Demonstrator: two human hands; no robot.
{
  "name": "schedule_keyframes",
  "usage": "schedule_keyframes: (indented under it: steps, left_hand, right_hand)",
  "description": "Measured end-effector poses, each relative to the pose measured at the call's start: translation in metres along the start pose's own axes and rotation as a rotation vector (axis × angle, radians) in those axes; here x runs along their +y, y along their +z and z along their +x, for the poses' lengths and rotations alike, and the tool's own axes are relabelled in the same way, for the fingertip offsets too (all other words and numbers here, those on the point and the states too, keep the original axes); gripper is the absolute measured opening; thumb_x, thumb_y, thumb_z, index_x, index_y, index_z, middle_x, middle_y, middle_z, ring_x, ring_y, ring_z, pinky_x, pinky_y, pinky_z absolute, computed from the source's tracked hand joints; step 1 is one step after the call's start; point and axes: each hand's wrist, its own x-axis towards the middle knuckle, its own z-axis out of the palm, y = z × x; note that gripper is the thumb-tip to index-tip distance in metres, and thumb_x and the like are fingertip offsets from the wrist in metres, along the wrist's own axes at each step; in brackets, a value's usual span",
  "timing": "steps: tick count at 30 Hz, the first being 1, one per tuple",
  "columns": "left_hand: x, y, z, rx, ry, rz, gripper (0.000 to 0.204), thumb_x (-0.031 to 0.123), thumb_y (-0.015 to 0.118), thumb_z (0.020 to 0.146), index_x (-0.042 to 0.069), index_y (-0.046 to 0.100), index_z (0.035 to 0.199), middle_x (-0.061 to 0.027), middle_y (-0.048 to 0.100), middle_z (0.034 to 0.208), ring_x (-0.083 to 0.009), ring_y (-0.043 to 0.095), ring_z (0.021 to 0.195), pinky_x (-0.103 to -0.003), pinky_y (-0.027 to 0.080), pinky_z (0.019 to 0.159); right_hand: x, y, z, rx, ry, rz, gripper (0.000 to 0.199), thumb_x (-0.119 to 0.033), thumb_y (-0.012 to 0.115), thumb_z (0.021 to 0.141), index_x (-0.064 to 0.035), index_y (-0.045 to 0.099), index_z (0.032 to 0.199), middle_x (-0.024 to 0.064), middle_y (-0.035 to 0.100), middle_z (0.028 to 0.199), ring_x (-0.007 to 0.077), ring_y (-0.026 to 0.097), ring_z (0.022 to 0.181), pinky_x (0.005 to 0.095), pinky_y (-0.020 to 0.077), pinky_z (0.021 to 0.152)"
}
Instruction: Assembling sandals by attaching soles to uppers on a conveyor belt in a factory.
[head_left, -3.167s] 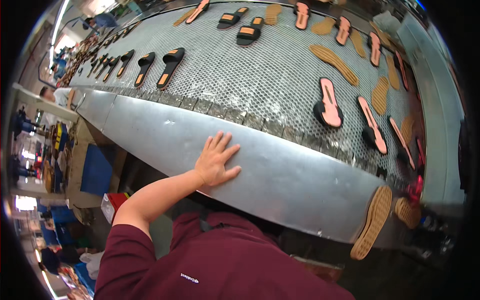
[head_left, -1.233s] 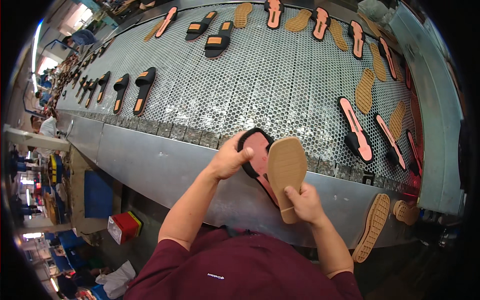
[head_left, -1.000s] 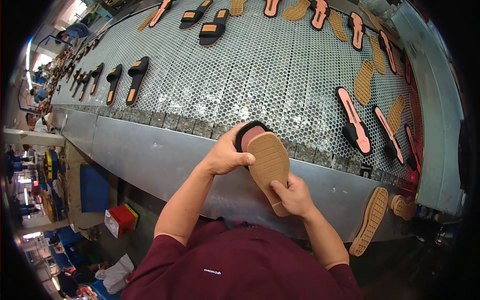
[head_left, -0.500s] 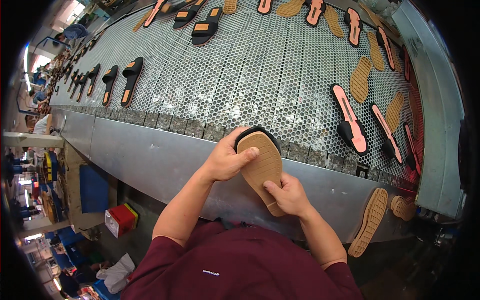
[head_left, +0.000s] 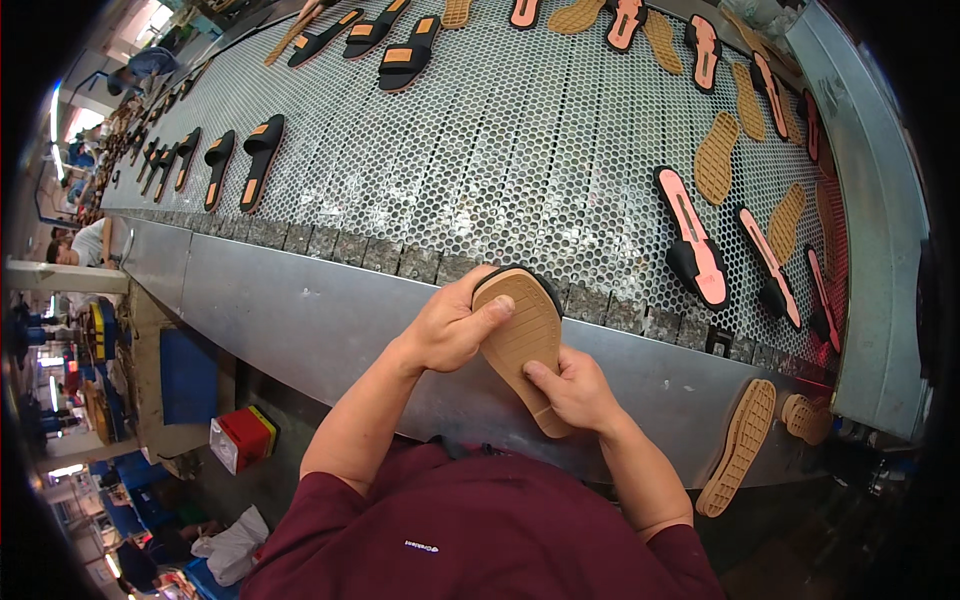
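Both hands hold one sandal (head_left: 522,345) over the metal front edge, its tan sole turned up toward me and tilted. A black rim shows around its far end; the rest of its upper is hidden beneath. My left hand (head_left: 455,325) is closed around the broad toe end, thumb pressed flat on the sole. Around the narrower heel part, my right hand (head_left: 575,388) is closed, with its thumb on the sole's edge. Beyond them, a perforated conveyor (head_left: 480,170) carries more footwear parts.
Black slide sandals (head_left: 262,160) stand in a row at left, others (head_left: 408,55) at the far side. Pink-lined black uppers (head_left: 692,238) and tan soles (head_left: 717,160) lie at right beside a metal housing (head_left: 870,220). Another sole (head_left: 738,447) rests on the front ledge (head_left: 300,310).
Both hands keep their grip, and the sandal's toe end has dipped slightly toward me. At the far left of the conveyor, a black slide that was blurred now lies beside the others.
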Motion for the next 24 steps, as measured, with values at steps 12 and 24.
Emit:
schedule_keyframes:
  steps: [12, 24]
  left_hand:
    - [0.032, 0.0, -0.003, 0.06, -0.03, 0.436, 0.037, 0.019, 0.069, 0.089, 0.0, 0.06, 0.121, -0.0095, 0.068, 0.107, -0.0132, 0.063, 0.096, -0.029, 0.051, 0.082]
    - [0.0, -0.004, -0.021, 0.285, -0.206, 0.152, 0.024, 0.016, 0.068, 0.089, -0.002, 0.068, 0.105, -0.0078, 0.071, 0.091, -0.0111, 0.065, 0.083, -0.027, 0.053, 0.073]
  right_hand:
    - [-0.017, -0.005, -0.005, -0.091, 0.021, -0.164, 0.031, -0.025, 0.063, 0.095, 0.0008, 0.066, 0.111, 0.0111, 0.073, 0.096, 0.0152, 0.067, 0.085, 0.0321, 0.0528, 0.077]
    - [-0.019, -0.049, -0.021, -0.268, 0.091, -0.33, 0.031, -0.023, 0.073, 0.084, 0.0007, 0.065, 0.103, 0.009, 0.071, 0.083, 0.0127, 0.065, 0.074, 0.03, 0.0512, 0.068]
